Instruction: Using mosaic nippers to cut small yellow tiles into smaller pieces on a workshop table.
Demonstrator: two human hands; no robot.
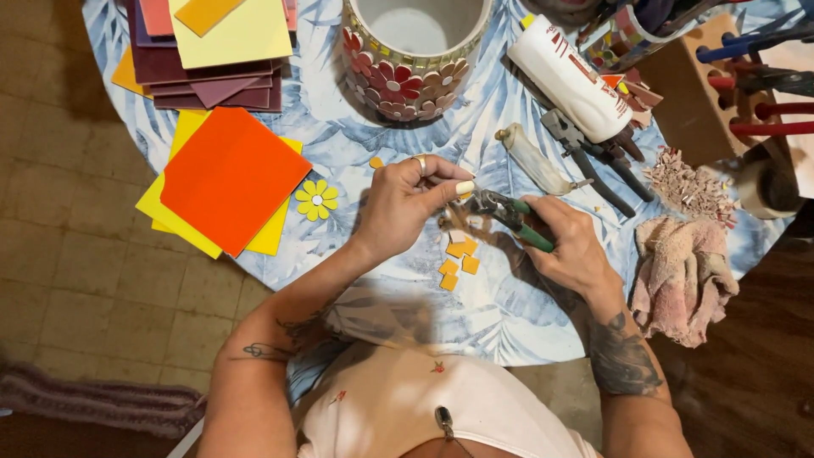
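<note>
My right hand [570,246] grips green-handled tile nippers [509,214] over the round table [500,314]. My left hand [407,203] pinches a small tile piece at the nippers' jaws; the piece itself is mostly hidden by my fingers. Just below the hands lie several small orange tile squares [458,259] on the blue leaf-patterned cloth. A yellow mosaic flower [316,199] sits to the left of my left hand.
An orange tile on yellow tiles [233,178] lies at left, maroon and yellow tile stacks [216,51] behind. A flower-mosaic pot [407,59], white glue bottle [572,80], another pair of pliers [593,157], tile shards [691,187], a pink rag [682,276] and a wooden tool holder [721,85] fill the back and right.
</note>
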